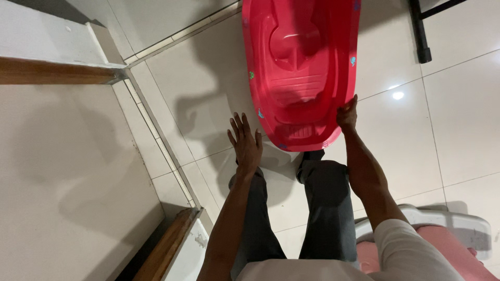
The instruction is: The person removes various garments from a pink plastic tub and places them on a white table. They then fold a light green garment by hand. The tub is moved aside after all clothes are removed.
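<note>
Pinching the right rim of a red tub (302, 67), the right hand (347, 113) is closed narrowly on that edge near the tub's lower end, with the fingers curled over the lip. The left hand (246, 143) is held flat and wide, its fingers spread apart; nothing is gripped by it. It is seen just beside the tub's lower left edge, and whether its fingertips touch the rim cannot be told.

One tub is counted. It is made of glossy moulded plastic, long and rounded at the lower end, with a raised seat form and a ribbed patch pressed into its inside. Small coloured stickers are dotted along its rim. It is held over the floor (458, 119), in front of the person's legs (323, 208), with its lower end near the knees.

Two hands and two legs in dark grey trousers are seen. The floor is laid with large pale, shiny tiles, and a small light spot is reflected in it. A white and pink plastic item (458, 234) is seen at the lower right, partly hidden by the right arm. A black bar (421, 31) stands at the upper right.
</note>
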